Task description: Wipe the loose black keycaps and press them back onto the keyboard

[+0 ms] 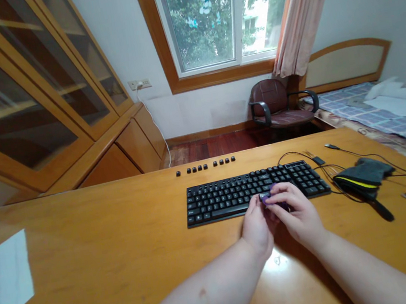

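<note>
Head view: left hand (256, 225), right hand (293, 212) pinching purple tool (264, 197) (over keyboard (229, 195)).

Both forearms are bare to the left hand (256, 225) and right hand (296, 211), without sleeves, rings or watch.

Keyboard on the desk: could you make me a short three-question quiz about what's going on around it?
1. True or false: both hands meet at the keyboard's front edge.
2. What colour is the small tool pinched between the left hand and right hand?
3. The loose keycaps lie: A) in a row behind the keyboard, B) on the paper, C) on the chair.

Key: 1 true; 2 purple; 3 A.
</note>
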Demonstrator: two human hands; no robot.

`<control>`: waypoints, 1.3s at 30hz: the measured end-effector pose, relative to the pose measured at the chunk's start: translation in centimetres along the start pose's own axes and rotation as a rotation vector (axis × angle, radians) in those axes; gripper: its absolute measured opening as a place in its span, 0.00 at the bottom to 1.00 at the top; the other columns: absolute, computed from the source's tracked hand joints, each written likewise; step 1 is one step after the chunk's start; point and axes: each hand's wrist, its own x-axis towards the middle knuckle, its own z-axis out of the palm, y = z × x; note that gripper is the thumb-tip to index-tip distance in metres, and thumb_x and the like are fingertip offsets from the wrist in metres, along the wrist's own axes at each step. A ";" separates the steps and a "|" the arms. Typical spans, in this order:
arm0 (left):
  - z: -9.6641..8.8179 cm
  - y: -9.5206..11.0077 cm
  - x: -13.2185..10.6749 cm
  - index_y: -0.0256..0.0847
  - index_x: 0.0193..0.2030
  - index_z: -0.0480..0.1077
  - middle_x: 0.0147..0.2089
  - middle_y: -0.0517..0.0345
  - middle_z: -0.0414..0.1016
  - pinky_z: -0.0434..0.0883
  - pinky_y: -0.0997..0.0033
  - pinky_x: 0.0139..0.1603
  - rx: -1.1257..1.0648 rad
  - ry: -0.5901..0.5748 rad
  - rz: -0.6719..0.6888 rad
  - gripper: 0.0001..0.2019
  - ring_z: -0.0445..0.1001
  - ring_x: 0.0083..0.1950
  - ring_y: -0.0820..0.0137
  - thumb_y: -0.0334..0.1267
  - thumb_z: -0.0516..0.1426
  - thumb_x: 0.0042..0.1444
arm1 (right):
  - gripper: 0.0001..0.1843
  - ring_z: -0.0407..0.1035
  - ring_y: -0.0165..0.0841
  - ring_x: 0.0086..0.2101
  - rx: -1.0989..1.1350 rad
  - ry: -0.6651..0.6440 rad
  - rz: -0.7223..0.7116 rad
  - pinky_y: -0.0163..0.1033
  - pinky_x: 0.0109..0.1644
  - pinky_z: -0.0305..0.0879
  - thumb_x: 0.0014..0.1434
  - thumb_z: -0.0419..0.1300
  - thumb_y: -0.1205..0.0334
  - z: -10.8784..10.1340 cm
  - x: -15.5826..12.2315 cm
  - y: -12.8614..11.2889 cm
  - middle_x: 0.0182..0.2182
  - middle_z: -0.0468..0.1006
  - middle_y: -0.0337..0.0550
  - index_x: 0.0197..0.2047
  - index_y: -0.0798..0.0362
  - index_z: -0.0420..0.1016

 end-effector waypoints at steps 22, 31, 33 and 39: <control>0.0 -0.1 0.0 0.37 0.37 0.66 0.28 0.60 0.65 0.59 0.78 0.29 -0.050 -0.018 -0.034 0.08 0.59 0.26 0.78 0.33 0.58 0.49 | 0.09 0.70 0.38 0.39 0.031 -0.149 0.224 0.44 0.46 0.66 0.50 0.61 0.63 -0.2 0.9 1.5 0.37 0.76 0.45 0.38 0.51 0.75; -0.1 0.0 -0.4 0.36 0.32 0.64 0.21 0.64 0.57 0.56 0.76 0.27 -0.025 -0.121 -0.017 0.06 0.55 0.23 0.78 0.37 0.54 0.54 | 0.08 0.71 0.32 0.27 0.275 -0.185 0.349 0.38 0.28 0.70 0.47 0.64 0.61 -0.5 1.1 1.6 0.35 0.75 0.44 0.34 0.51 0.78; -0.2 0.0 -0.4 0.37 0.31 0.63 0.22 0.64 0.57 0.56 0.76 0.27 -0.034 -0.118 -0.040 0.07 0.55 0.23 0.77 0.38 0.54 0.54 | 0.08 0.71 0.33 0.29 0.308 -0.172 0.358 0.37 0.28 0.70 0.44 0.67 0.62 -0.6 1.3 1.6 0.32 0.75 0.43 0.31 0.51 0.79; -0.4 0.2 -0.3 0.37 0.28 0.62 0.22 0.65 0.54 0.58 0.74 0.28 -0.079 -0.112 -0.146 0.10 0.54 0.22 0.78 0.41 0.52 0.54 | 0.04 0.71 0.31 0.28 0.393 -0.130 0.404 0.35 0.29 0.69 0.39 0.69 0.65 -0.7 1.8 1.3 0.26 0.75 0.40 0.23 0.51 0.79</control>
